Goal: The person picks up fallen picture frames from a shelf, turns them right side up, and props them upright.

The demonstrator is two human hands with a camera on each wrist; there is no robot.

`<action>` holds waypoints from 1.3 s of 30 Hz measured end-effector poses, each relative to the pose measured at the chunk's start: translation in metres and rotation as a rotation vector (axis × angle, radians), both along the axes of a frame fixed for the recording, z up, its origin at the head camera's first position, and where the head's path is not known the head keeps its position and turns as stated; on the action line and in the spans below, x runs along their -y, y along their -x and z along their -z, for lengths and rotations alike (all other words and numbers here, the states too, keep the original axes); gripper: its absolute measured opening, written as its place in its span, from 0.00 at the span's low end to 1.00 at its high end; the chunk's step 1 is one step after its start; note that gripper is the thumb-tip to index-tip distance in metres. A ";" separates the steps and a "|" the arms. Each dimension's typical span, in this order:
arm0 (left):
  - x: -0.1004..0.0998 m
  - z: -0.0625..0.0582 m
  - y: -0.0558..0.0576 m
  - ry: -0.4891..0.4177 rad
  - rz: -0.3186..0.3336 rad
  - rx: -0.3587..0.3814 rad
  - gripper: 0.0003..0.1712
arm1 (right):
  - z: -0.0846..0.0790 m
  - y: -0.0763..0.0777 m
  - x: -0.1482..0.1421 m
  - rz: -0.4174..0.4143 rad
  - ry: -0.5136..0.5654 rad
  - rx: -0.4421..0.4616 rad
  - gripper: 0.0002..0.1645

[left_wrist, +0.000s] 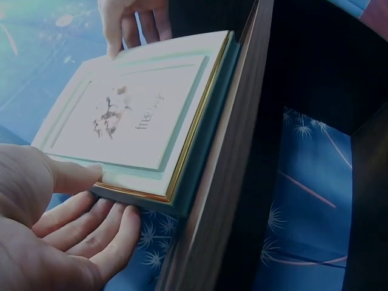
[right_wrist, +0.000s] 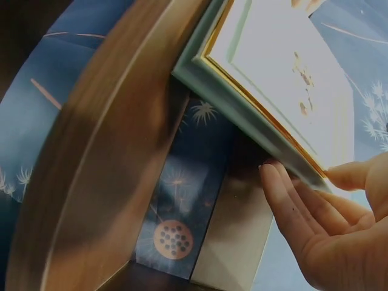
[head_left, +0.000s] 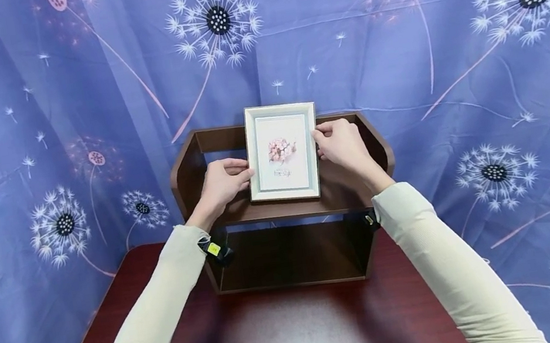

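Observation:
A picture frame (head_left: 280,153) with a pale border, a gold inner line and a pink flower print stands on the upper shelf board of a brown desktop shelf (head_left: 275,210). Its bottom edge meets the board near the front, as the left wrist view shows. My left hand (head_left: 224,186) pinches the frame's left edge, thumb on the front and fingers behind. On the opposite edge, higher up, my right hand (head_left: 345,148) grips it likewise. The right wrist view shows the right thumb at the frame's front and the fingers (right_wrist: 303,209) against its back.
Beneath the upper board lies a lower compartment (head_left: 287,255) of the shelf. Raised side panels (head_left: 185,176) flank the upper level. The shelf stands on a dark red table (head_left: 299,334). A blue curtain (head_left: 323,63) with dandelion prints hangs close behind and on both sides.

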State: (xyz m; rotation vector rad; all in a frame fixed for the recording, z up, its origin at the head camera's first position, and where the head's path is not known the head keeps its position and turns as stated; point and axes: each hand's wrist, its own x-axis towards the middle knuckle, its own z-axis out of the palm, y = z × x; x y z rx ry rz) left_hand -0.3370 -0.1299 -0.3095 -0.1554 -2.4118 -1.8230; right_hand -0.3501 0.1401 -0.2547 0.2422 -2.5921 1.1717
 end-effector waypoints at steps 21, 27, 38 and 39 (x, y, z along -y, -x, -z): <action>0.001 0.001 -0.013 -0.003 -0.015 -0.013 0.21 | 0.006 -0.002 0.003 -0.022 -0.044 -0.076 0.24; 0.000 0.002 -0.010 0.039 -0.030 -0.048 0.21 | 0.007 -0.002 0.002 -0.019 -0.027 -0.095 0.24; 0.010 -0.017 -0.032 0.317 -0.095 -0.254 0.25 | -0.002 -0.022 -0.011 0.040 -0.104 -0.109 0.39; 0.012 -0.022 -0.036 0.350 -0.103 -0.290 0.25 | -0.004 -0.026 -0.014 0.046 -0.108 -0.121 0.41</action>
